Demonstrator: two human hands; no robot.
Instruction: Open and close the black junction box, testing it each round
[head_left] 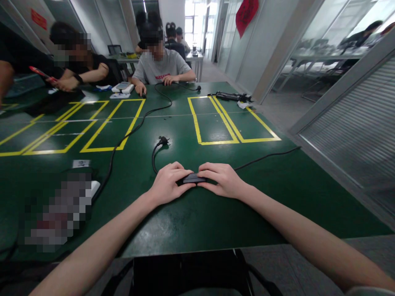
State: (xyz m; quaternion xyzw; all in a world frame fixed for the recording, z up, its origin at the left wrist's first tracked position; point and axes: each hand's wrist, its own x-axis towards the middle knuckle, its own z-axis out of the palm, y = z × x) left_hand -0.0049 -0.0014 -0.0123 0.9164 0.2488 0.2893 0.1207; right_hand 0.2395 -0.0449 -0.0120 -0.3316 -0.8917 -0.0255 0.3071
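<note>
A flat black power adapter (194,178) sits just above the green table, gripped at both ends. My left hand (170,183) pinches its left end, thumb on the near side and fingers on the far side. My right hand (221,180) holds the right end the same way. Beyond my left hand, a thick black cord curves up to a mains plug (163,141) lying on the table. From behind my right hand, a thinner black cable (268,156) runs to the table's right edge. My fingers cover much of the adapter.
Yellow tape rectangles (218,142) mark the green table (247,218). A long black cable (115,154) crosses it on the left, near a blurred-out object (61,209). A folded black tripod-like item (233,97) lies at the far right. Across the table sits a person in grey (166,65); others are at left.
</note>
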